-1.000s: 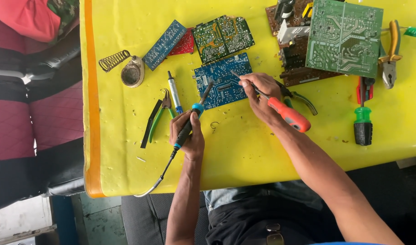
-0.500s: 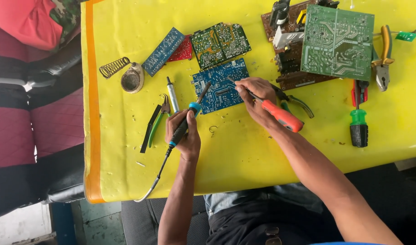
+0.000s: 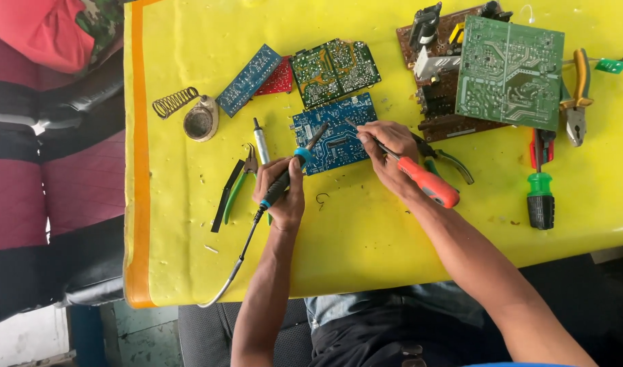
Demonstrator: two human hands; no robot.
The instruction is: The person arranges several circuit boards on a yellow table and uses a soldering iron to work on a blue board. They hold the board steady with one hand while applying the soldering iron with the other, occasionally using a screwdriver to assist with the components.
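We see the left hand [image 3: 282, 194] with its fingers wrapped tight around the dark grip of a soldering iron [image 3: 291, 170], the metal tip slanting up and right onto the blue circuit board [image 3: 335, 132]. The iron's grey cord [image 3: 233, 268] trails down past the wrist and off the near edge of the worktop [image 3: 366, 238].

The right hand [image 3: 386, 153] has its fingers pinched closed on the thin shaft of a screwdriver with an orange-red handle [image 3: 427, 182]; the handle lies back along the wrist, the tip rests on the same blue board, close to the iron's tip. The board lies flat on the yellow worktop, between the two hands and just beyond them.

Moving outward: beside the left hand lie green-handled pliers [image 3: 238, 183] and a slim silver pen-like tool [image 3: 260, 141]. Further left sits a round tin [image 3: 201, 122] with a coiled wire spring [image 3: 174, 102] touching it. Behind the blue board we note a green board [image 3: 335, 70], a narrow blue strip board [image 3: 249, 80] and a red board [image 3: 279, 78] partly under them.

Right of the right hand, green-handled cutters [image 3: 451, 163] poke out from under the wrist. Beyond them a large green board [image 3: 509, 71] rests on a brown board with components [image 3: 437, 88]. Further right lie a green-and-black screwdriver [image 3: 541, 197], a small red-handled tool [image 3: 537, 144] and yellow-handled pliers [image 3: 577, 95].
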